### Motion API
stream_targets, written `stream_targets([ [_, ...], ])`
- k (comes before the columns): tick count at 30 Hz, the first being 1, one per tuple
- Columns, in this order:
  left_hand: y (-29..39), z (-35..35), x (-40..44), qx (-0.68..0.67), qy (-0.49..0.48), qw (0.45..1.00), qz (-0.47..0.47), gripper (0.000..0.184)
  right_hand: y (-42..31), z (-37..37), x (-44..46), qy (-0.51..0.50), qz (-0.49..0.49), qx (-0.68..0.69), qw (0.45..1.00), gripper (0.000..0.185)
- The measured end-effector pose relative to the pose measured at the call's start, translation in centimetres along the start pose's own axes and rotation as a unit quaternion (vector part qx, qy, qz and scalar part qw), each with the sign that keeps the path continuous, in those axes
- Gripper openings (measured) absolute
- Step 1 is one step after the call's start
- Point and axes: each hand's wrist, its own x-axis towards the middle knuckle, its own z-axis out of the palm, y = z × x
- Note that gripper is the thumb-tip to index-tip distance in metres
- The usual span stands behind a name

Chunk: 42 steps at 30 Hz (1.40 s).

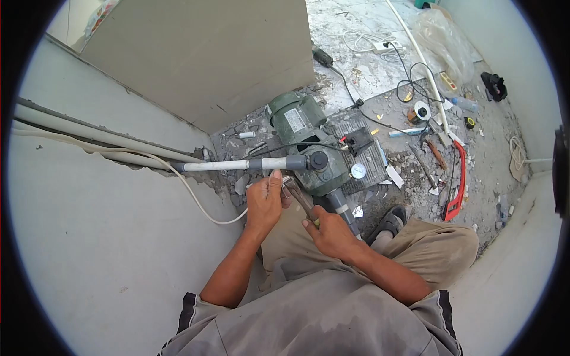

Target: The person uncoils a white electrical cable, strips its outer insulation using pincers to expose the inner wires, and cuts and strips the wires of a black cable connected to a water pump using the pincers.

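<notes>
Just on the wearer's side of the green metal pump with a finned motor housing, two bare hands work close together. The left hand has its grip closed around a long, thin white cable, which loops down from the wall at the pump's left. The thumb and fingertips come together beside the head of the metal pliers with a green handle. The right hand has its fingers wrapped around the pliers' handle, the head pointing toward the left hand's fingertips. Whether the pliers' jaws are gripping anything is too small to tell.

A straight white-and-grey plastic pipe runs from the left wall into the pump's side, just beyond the left hand. A thick grey pipe section slopes from the pump toward the wearer, near the right hand. A round white-faced gauge sits at the pump's right.

Well to the right of the pump, a red-framed hacksaw lies on the rubble-strewn floor. Beyond the pump are a white power strip and a clear plastic bag.
</notes>
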Motion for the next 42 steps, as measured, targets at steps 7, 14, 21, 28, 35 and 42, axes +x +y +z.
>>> stream_targets([
  [7, -1.5, -0.1, -0.9, -0.058, 0.03, 0.997, 0.044, 0.05, 1.6, -0.2, 1.2, -0.141, 0.035, 0.315, 0.938, 0.035],
  [14, -1.8, 0.3, -0.7, -0.049, 0.041, 0.995, 0.071, 0.047, 2.3, -0.7, 1.6, -0.192, 0.054, 0.365, 0.91, 0.039],
  [21, -1.7, 0.2, -0.3, -0.02, 0.003, 0.995, 0.098, 0.048, 0.6, -6.0, 1.6, 0.022, -0.022, -0.167, 0.986, 0.041],
  [28, -2.3, -0.1, 1.1, -0.001, -0.01, 0.993, 0.118, 0.047, -0.4, -8.3, 1.2, 0.137, -0.099, -0.379, 0.91, 0.065],
  [35, 0.2, -0.7, 1.5, 0.01, -0.033, 0.99, 0.136, 0.041, -0.5, -7.1, 2.6, 0.251, -0.162, -0.397, 0.868, 0.071],
  [42, 1.1, -3.1, 2.8, 0.21, -0.091, 0.919, 0.32, 0.027, -1.4, -8.0, 2.2, 0.233, -0.148, -0.408, 0.87, 0.074],
])
